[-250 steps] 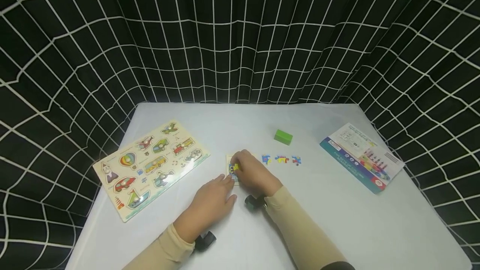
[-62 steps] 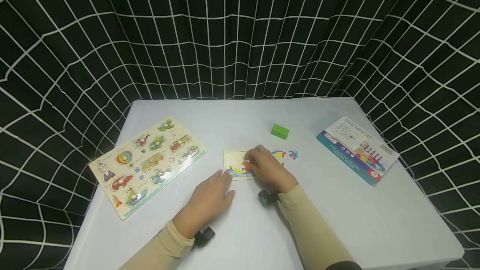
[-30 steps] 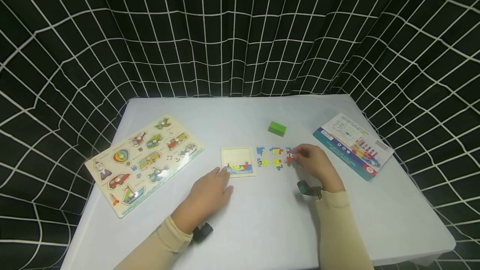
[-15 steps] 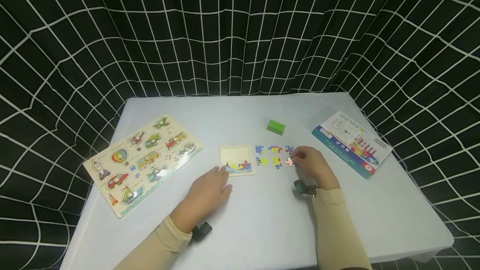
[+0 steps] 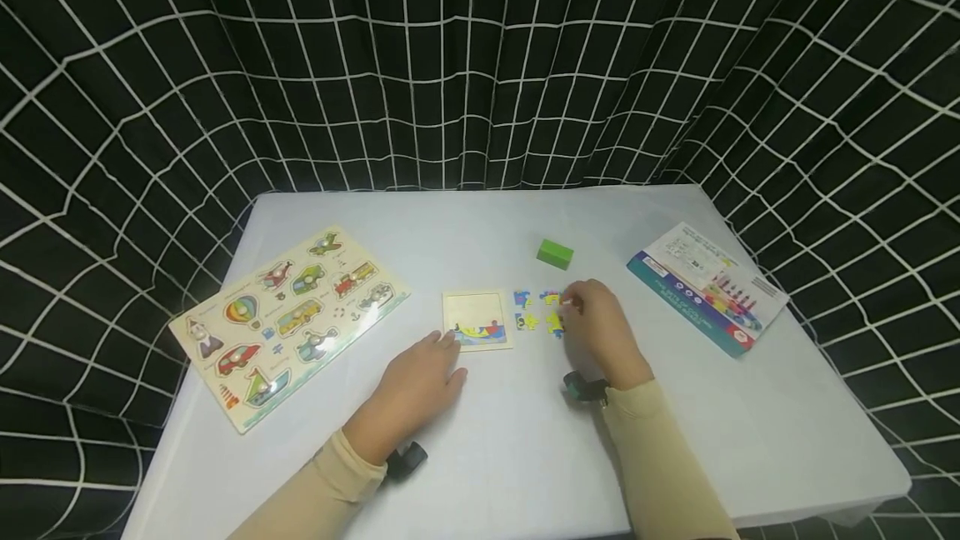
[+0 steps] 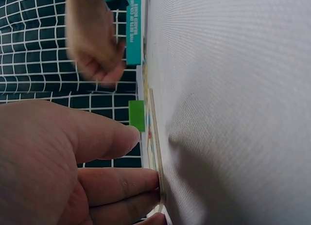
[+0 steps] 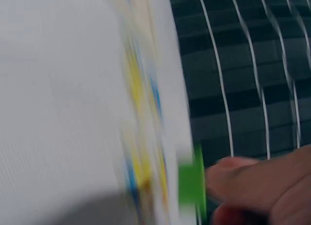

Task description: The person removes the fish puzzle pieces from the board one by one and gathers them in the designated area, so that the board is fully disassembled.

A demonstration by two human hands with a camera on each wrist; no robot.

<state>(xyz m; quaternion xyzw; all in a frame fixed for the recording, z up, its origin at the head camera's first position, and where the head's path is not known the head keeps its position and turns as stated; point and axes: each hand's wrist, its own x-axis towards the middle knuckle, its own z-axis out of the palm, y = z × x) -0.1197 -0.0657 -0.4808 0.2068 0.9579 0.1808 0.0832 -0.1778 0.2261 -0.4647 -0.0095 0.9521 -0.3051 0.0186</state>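
Note:
A small wooden puzzle tray point(image 5: 474, 307) has interlocking yellow, blue and red pieces along its near side; its far part shows bare wood. At its near left corner my left hand point(image 5: 420, 382) rests with fingers extended, and in the left wrist view the fingertips touch the tray edge point(image 6: 154, 123). My right hand point(image 5: 600, 332) has curled fingers and pinches a small jigsaw piece, mostly hidden, just right of the loose pieces. Those jigsaw pieces point(image 5: 527, 322) lie in two rows right of the tray. The right wrist view is blurred.
A green block point(image 5: 555, 254) stands behind the loose pieces. On the left lies a large wooden vehicle peg puzzle point(image 5: 348, 248); on the right, a flat teal and white box point(image 5: 697, 307). A black gridded curtain point(image 5: 450, 65) surrounds the white table point(image 5: 495, 457).
Over these frames the tray's near row has become visible as the right hand left it for the loose pieces. In the last half second that hand moved left; the left hand stays at the tray.

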